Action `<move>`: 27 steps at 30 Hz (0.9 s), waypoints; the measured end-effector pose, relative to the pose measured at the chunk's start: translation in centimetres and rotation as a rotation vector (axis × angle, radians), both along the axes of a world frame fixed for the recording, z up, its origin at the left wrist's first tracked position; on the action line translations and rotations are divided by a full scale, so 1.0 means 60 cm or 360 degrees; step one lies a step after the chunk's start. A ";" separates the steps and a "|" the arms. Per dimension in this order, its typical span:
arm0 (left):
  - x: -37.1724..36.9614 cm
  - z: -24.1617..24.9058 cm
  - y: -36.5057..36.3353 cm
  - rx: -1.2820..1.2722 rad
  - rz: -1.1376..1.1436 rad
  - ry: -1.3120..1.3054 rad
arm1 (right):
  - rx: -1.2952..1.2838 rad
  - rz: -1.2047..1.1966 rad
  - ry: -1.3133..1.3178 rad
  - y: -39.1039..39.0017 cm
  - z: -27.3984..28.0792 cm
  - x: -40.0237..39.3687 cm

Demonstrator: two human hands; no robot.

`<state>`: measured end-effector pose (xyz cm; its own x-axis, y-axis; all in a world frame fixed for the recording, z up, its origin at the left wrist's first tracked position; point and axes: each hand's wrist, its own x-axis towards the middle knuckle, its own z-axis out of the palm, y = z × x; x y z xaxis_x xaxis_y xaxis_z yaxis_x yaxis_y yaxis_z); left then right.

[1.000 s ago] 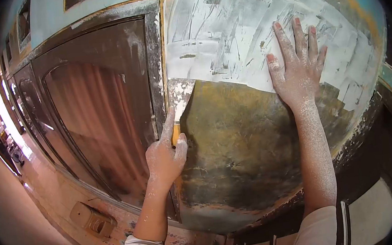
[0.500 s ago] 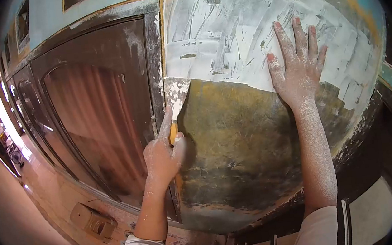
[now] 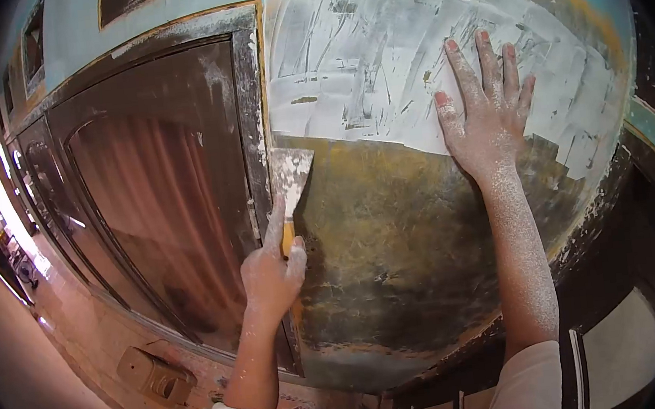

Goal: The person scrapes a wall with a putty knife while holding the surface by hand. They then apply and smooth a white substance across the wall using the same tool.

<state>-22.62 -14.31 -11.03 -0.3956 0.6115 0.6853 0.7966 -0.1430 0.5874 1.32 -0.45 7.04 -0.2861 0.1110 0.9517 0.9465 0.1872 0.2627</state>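
Note:
My left hand (image 3: pixel 271 278) is closed around the yellow handle of a putty knife (image 3: pixel 292 173), with the index finger stretched along it. The knife's broad metal blade points up and is smeared with white. It lies at the wall's left edge, beside the door frame, just under the white coat. My right hand (image 3: pixel 489 128), dusted with white powder, rests with fingers spread on the streaky white coat (image 3: pixel 360 57). Beneath that coat the bare wall (image 3: pixel 392 214) shows mottled brown-green and dark patches.
A brown door (image 3: pixel 150 183) with a curtained glass panel stands left of the wall, its frame (image 3: pixel 253 116) chipped and white-stained. A brown plastic stool (image 3: pixel 154 374) is on the floor at lower left. At lower right there is a pale panel (image 3: pixel 626 353) with dark edges.
The putty knife has come down slightly from the white coat's lower edge, and more of its blade and handle shows. My right hand keeps its place on the wall; the view has shifted a little.

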 end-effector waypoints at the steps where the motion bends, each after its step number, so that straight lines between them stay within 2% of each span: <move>1: 0.007 -0.002 -0.001 -0.0080 0.0027 -0.0004 | -0.0006 -0.0001 0.0002 0.000 -0.001 0.000; 2: 0.011 -0.002 -0.002 -0.0160 0.0052 -0.0010 | -0.0011 -0.0004 0.0001 0.000 -0.001 0.000; 8: 0.007 -0.005 0.006 -0.0051 0.0004 -0.0022 | -0.0071 -0.0012 0.0006 0.006 -0.005 0.003; 11: 0.025 -0.019 0.000 -0.0216 0.0002 -0.0106 | -0.0088 0.0043 0.0012 0.000 -0.008 0.001; 14: 0.023 -0.005 0.002 -0.0039 0.0010 0.0037 | -0.0169 0.0031 0.0011 0.003 -0.017 0.003; 18: 0.030 0.006 -0.002 -0.0041 -0.0027 0.0001 | -0.0231 0.0015 -0.0001 -0.001 -0.033 0.004; 22: 0.035 -0.018 -0.001 -0.0208 0.0001 -0.0020 | -0.0289 0.0002 -0.0047 -0.005 -0.060 0.004; 27: 0.034 -0.006 0.000 -0.0121 -0.0003 0.0036 | -0.0379 0.0058 -0.0126 -0.002 -0.103 0.000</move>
<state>-20.59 -14.30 -11.39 -0.3795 0.6628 0.6455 0.8095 -0.1000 0.5786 1.29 -0.59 0.85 -0.3667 0.3175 0.8745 0.9163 0.2861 0.2803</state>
